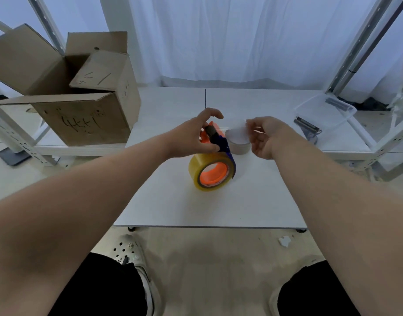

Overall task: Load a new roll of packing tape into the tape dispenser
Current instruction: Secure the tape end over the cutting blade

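**Roll on the dispenser, left hand gripping it**

Head view: the left hand (196,137) curls its fingers and thumb around the upper part of the orange and blue tape dispenser (215,135), which stands near the middle of the white desk (173,201). The yellowish roll of packing tape (200,169) sits on the dispenser's orange hub at the near, lower end, touching the desk. The right hand (264,137) hovers just beside the dispenser with its fingers curled toward a pale, see-through strip; whether it pinches the strip I cannot tell. A low grey cylinder (239,147) stands between the two hands. An open cardboard box (82,115) is at far left, a clear plastic tub (325,110) at far right.
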A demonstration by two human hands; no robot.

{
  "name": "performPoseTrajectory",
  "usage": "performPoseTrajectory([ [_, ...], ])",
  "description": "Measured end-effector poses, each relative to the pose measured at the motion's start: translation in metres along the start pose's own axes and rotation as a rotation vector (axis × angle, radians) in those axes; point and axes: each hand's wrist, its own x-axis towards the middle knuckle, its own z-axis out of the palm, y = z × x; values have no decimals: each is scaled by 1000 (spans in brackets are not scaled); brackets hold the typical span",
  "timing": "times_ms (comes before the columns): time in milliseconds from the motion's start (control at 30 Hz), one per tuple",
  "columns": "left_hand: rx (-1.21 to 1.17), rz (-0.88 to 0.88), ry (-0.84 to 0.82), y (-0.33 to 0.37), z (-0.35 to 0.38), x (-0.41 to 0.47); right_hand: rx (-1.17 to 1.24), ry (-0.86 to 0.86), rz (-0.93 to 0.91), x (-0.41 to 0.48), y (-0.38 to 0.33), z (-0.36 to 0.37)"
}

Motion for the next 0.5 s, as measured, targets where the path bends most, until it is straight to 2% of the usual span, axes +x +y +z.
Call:
performPoseTrajectory([
  [100, 93, -15, -53, -10, -13, -1, 61, -64, 73, 0, 13, 12],
  [333, 138, -104, -111, -33, -36, -14, 220, -197, 200, -2, 44, 43],
  [500, 100, -149, -147, -40, -43, -24, 133, -175, 164, -1, 47, 56],
])
